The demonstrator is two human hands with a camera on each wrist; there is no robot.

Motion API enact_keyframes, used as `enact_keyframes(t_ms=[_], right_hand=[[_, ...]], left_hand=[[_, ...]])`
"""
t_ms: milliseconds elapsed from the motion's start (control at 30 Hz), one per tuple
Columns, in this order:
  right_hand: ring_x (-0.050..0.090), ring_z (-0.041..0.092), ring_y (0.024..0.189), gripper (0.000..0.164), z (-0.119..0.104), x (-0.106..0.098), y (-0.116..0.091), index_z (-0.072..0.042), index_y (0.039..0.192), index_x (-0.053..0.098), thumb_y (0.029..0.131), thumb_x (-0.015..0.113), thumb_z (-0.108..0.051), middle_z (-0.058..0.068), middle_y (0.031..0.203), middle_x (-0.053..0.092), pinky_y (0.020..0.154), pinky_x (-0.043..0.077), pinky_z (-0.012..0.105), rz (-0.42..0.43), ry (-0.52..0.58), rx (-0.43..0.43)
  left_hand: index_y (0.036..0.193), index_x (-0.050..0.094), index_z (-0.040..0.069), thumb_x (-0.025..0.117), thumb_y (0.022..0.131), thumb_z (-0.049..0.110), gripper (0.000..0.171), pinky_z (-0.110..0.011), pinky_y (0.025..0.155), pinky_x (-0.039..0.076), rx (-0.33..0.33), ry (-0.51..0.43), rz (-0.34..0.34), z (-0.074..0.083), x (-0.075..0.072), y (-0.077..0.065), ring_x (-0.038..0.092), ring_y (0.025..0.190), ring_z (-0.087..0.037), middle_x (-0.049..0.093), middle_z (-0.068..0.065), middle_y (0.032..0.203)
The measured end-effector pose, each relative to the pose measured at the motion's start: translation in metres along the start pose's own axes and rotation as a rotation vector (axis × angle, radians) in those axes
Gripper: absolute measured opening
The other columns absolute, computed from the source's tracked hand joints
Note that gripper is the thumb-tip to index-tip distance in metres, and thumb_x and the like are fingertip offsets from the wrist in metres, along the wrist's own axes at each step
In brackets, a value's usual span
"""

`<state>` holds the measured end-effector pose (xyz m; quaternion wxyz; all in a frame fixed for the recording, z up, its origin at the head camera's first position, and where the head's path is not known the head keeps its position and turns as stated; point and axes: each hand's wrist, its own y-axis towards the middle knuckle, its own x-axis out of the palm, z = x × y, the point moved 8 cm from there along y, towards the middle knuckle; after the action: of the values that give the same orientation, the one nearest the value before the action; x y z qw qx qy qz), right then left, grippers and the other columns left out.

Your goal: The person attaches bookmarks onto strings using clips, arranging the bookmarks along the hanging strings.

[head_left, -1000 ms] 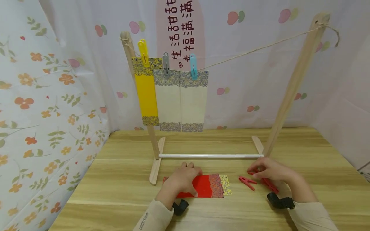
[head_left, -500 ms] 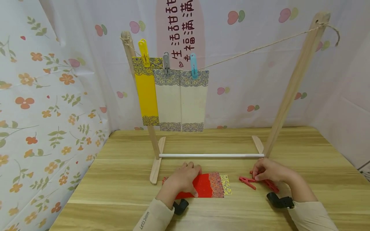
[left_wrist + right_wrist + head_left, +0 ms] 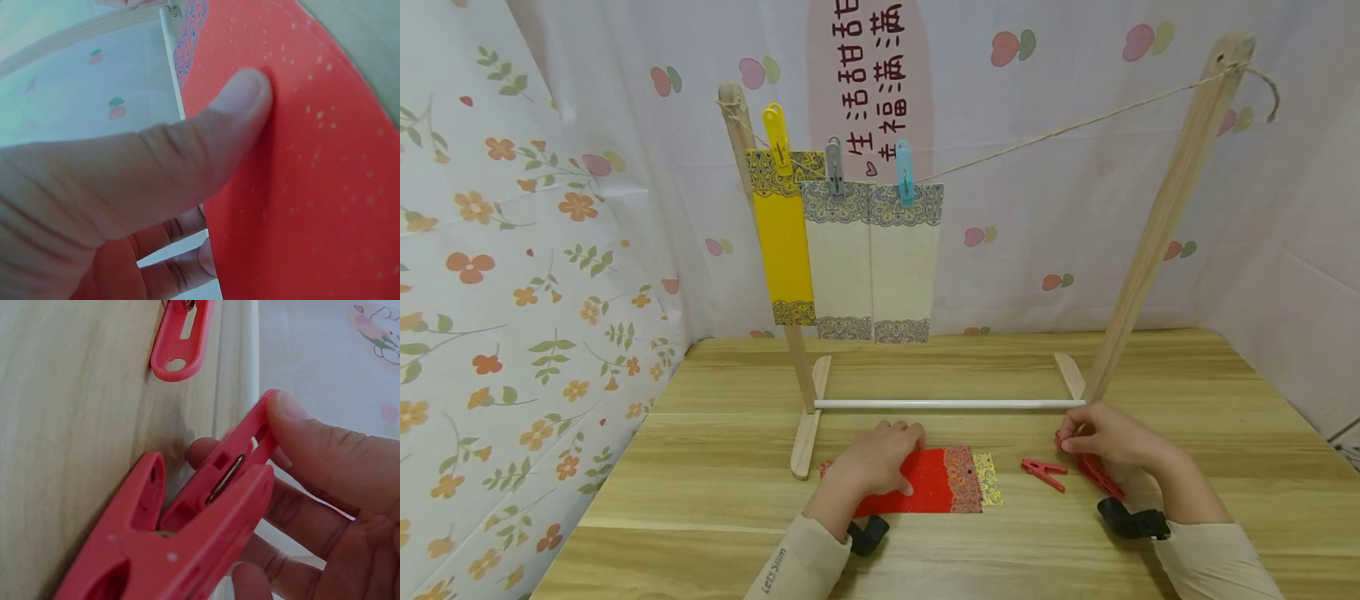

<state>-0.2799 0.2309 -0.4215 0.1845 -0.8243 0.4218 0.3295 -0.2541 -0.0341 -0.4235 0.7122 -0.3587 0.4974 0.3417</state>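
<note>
In the head view, my left hand (image 3: 876, 462) lies over a red paper strip (image 3: 932, 483) with a patterned end. The left wrist view shows the thumb (image 3: 231, 112) on its gold-flecked face and fingers behind its edge. A yellow patterned end of another strip (image 3: 988, 479) sticks out beneath. My right hand (image 3: 1108, 435) pinches the tip of a red clothespin (image 3: 234, 456) between thumb and finger. Another red clothespin (image 3: 206, 550) overlaps it in the right wrist view. A third red clothespin (image 3: 1042, 473) lies apart, to the left of that hand.
Behind the hands stands a wooden frame (image 3: 1165, 217) with a white bottom rod (image 3: 947, 404) and a sloping twine line (image 3: 1037, 137). From it hang a yellow strip (image 3: 784, 250) and two cream strips (image 3: 901, 267), held by yellow, grey and light blue clothespins. Patterned cloth surrounds the table.
My right fingers have drawn together on a clothespin and shifted slightly rightward. My left thumb has moved from the red strip's near edge farther onto it, and the strip's right end has shifted a little.
</note>
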Motion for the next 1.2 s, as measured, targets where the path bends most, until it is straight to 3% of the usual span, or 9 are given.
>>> enact_keyframes(t_ms=[233,367,500,700,867,1200], right_hand=[[0.054,-0.003,0.08,0.009,0.002,-0.006,0.001,-0.002,0.095,0.062,0.094,0.066,-0.01,0.001,0.089,0.066,0.071,0.046,0.019,0.061,-0.013,0.018],[0.059,-0.004,0.086,0.026,0.003,-0.007,0.002,0.007,0.113,0.056,0.094,0.066,-0.008,0.011,0.098,0.069,0.074,0.051,0.02,0.079,0.031,0.029],[0.06,-0.002,0.089,0.04,0.003,-0.009,0.003,0.012,0.126,0.054,0.094,0.066,-0.009,0.017,0.106,0.069,0.075,0.052,0.021,0.096,0.004,0.026],[0.061,0.008,0.091,0.034,0.0,-0.013,0.004,0.007,0.123,0.063,0.094,0.066,-0.012,0.013,0.106,0.071,0.076,0.051,0.024,0.125,-0.062,0.046],[0.062,0.007,0.09,0.032,-0.003,-0.015,0.003,0.006,0.122,0.063,0.095,0.065,-0.01,0.009,0.102,0.072,0.076,0.051,0.024,0.129,-0.05,0.057],[0.06,0.001,0.089,0.031,-0.012,-0.018,0.001,0.007,0.123,0.061,0.096,0.062,-0.007,0.014,0.103,0.07,0.076,0.051,0.022,0.149,-0.004,0.035]], left_hand=[[0.115,0.063,0.013,0.081,0.082,0.014,0.038,-0.028,0.091,0.052,0.031,-0.069,-0.002,-0.002,-0.003,0.001,0.061,0.105,-0.016,0.067,0.0,0.113],[0.112,0.067,0.011,0.079,0.084,0.012,0.03,-0.028,0.091,0.052,0.037,-0.113,-0.008,-0.002,-0.005,0.001,0.061,0.1,-0.014,0.069,0.0,0.109],[0.105,0.069,0.01,0.078,0.085,0.012,0.022,-0.025,0.085,0.051,0.05,-0.132,-0.003,-0.002,-0.008,0.0,0.059,0.089,-0.011,0.069,0.001,0.1],[0.098,0.069,0.009,0.075,0.087,0.011,0.013,-0.022,0.077,0.049,0.088,-0.136,0.018,0.001,-0.013,-0.002,0.053,0.078,-0.009,0.066,0.002,0.09],[0.095,0.068,0.009,0.074,0.088,0.011,0.009,-0.02,0.073,0.046,0.111,-0.148,0.025,0.002,-0.014,-0.001,0.049,0.074,-0.008,0.064,0.004,0.085],[0.091,0.068,0.01,0.071,0.09,0.008,0.004,-0.018,0.068,0.045,0.189,-0.295,0.011,0.003,-0.016,-0.002,0.046,0.07,-0.005,0.062,0.005,0.08]])
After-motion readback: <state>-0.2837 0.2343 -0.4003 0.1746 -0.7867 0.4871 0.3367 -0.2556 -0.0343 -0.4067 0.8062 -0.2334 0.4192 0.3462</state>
